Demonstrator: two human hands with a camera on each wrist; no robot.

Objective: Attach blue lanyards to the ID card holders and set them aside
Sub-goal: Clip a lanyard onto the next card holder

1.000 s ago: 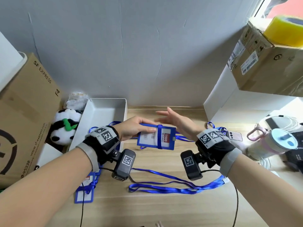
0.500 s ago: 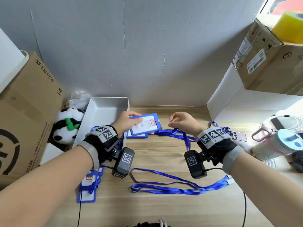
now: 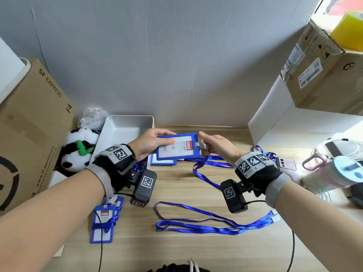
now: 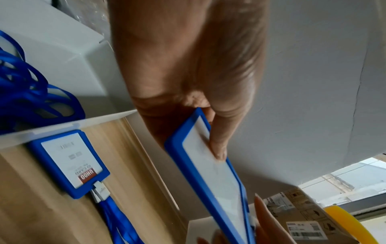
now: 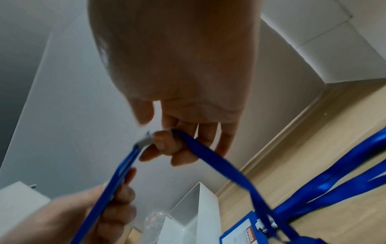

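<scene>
The left hand (image 3: 150,143) grips a blue plastic ID card holder (image 3: 177,147) by one short end, thumb across its clear front and fingers curled behind, holding it level above the light wooden tabletop (image 3: 186,185) near the grey wall. The holder's red-and-white paper insert faces up. At the opposite short end, the right hand (image 3: 215,147) pinches the white plastic clip (image 3: 202,144) of a blue fabric lanyard (image 3: 206,169) between thumb and curled fingers, the clip touching the holder's edge; whether it is already hooked into the slot cannot be told. The lanyard's ribbon trails from that hand down to the table and loops toward the right wrist. Directly under the held holder a second blue card holder (image 3: 164,160) lies flat, with a clip and lanyard attached to it in the left wrist view. At the near left, under the left forearm, two more blue holders with lanyards wound around them (image 3: 103,222) lie overlapping. A loose blue lanyard (image 3: 206,222) stretches in long loops across the near centre of the table. A white open box (image 3: 129,126) stands beside the left hand, with a plush panda toy (image 3: 78,152) and a brown cardboard carton (image 3: 33,130) to its left.
</scene>
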